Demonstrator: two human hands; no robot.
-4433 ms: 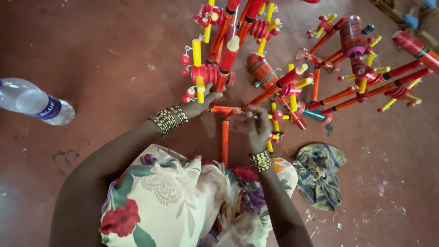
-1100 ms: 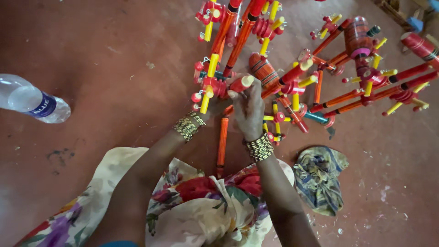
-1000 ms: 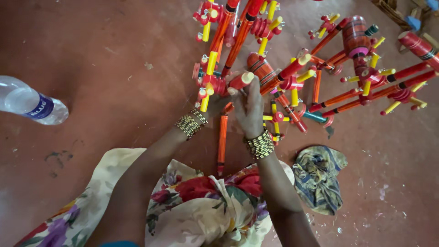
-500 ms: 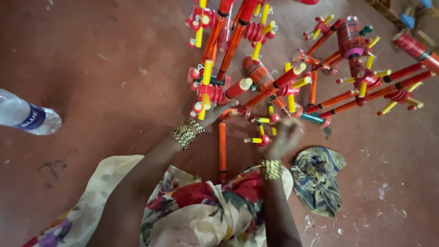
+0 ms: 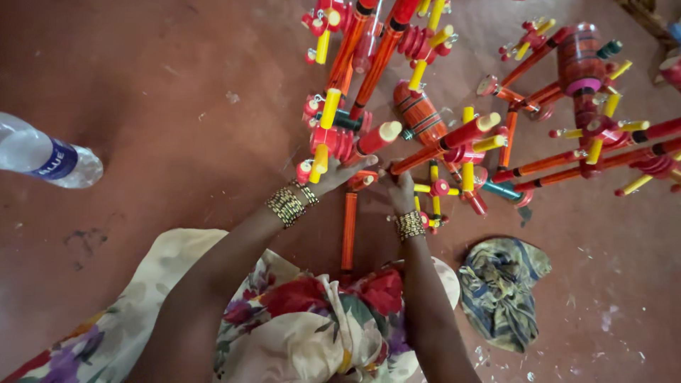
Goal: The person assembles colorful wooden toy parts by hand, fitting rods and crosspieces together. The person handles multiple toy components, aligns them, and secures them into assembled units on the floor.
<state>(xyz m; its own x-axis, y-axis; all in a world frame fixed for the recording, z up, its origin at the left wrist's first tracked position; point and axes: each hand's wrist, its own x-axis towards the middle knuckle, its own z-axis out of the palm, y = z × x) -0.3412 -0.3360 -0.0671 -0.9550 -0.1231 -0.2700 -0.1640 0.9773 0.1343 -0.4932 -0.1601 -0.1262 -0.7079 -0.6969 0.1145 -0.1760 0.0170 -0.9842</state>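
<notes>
An orange wooden rod stands between my arms, running from my lap up to a small red joint piece. My left hand grips that joint piece from the left, under a red and yellow peg cluster. My right hand closes on the same joint from the right, beside a small cross of yellow pegs. Both wrists wear gold bangles. More red, orange and yellow rod toys fan out beyond my hands.
A plastic water bottle lies on the red floor at the left. A crumpled patterned cloth sits at the lower right. Striped red drum pieces and long rods crowd the upper right. My floral garment fills the bottom.
My right hand came down from the raised red and yellow pieces to the top of the orange rod. My left hand stayed near the peg cluster. The view shifted slightly.
</notes>
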